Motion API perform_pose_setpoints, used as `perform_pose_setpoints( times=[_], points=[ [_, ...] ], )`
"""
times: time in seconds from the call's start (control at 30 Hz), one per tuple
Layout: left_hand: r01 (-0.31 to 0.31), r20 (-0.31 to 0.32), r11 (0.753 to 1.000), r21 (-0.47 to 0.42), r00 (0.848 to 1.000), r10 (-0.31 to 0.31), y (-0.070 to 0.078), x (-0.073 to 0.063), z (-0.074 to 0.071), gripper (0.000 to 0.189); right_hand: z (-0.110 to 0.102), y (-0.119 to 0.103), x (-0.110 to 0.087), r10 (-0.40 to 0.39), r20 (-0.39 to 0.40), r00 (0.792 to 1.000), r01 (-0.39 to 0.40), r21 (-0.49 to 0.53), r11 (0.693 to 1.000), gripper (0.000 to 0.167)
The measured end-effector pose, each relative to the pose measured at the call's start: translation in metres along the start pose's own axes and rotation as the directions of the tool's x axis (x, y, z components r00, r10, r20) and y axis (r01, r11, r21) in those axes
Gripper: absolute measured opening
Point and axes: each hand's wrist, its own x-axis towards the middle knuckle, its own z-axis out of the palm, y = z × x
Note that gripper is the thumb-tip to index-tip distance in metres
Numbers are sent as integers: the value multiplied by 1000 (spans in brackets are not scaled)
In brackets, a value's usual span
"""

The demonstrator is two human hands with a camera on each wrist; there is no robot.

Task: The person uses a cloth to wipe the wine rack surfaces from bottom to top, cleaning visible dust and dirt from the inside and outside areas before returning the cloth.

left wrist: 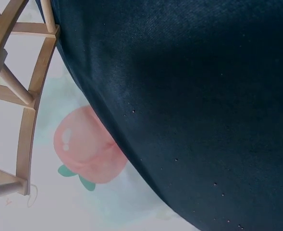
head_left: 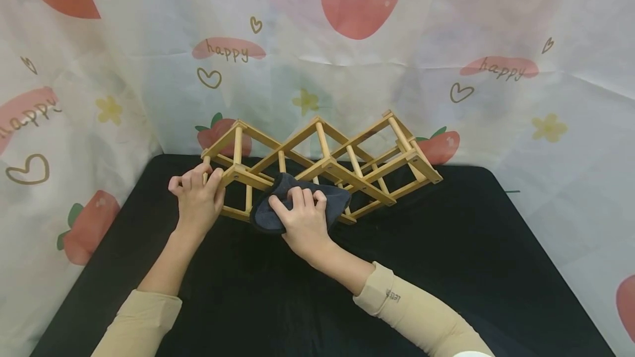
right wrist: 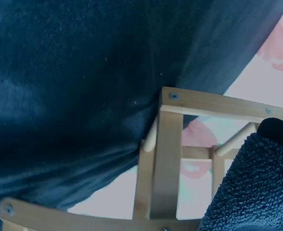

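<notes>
A folding wooden lattice rack, made of crossed slats and round dowels, stands on a black-covered table. At its left end my left hand grips the frame, fingers curled over the corner. My right hand holds a dark blue cloth against the front slats, left of the middle. The cloth hides the slats behind it. Part of the rack shows at the left of the left wrist view, with no hand visible there. In the right wrist view, the fluffy cloth lies over the rack's slats.
Black fabric covers the table, whose back edge runs just behind the rack. A pale curtain printed with fruit, hearts and "happy" hangs behind and at both sides.
</notes>
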Motion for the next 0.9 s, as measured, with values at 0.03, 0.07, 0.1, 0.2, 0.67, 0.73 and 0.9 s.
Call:
perform_pose_setpoints(
  times=[0.03, 0.07, 0.1, 0.2, 0.67, 0.73, 0.9],
  points=[
    [1, 1, 1000, -1, 1000, -1, 0, 0, 0, 18, -3, 1, 0, -8, -4, 1000, 8, 0, 1000, 43],
    [2, 2, 1000, 0, 1000, -2, 0, 0, 0, 18, -6, 1, 0, -17, -9, 1000, 17, 4, 1000, 44],
    [3, 4, 1000, -1, 1000, -3, 1, 0, 0, 18, -10, 2, 0, -28, -16, 999, 28, 3, 1000, 44],
    [8, 9, 1000, 2, 1000, -8, 1, 0, 0, 20, -22, 6, 1, -70, -53, 996, 70, -3, 998, 38],
    [12, 31, 1000, 15, 999, -12, 1, 0, -2, 17, -70, 61, 5, -235, -257, 937, 213, -111, 971, 21],
    [16, 35, 1000, 15, 999, -17, 1, -1, -2, 17, -74, 71, 8, -231, -275, 933, 205, -120, 971, 18],
    [23, 42, 1000, 15, 999, -24, 1, 0, -2, 16, -81, 102, 16, -203, -247, 948, 163, -170, 972, 14]
  ],
)
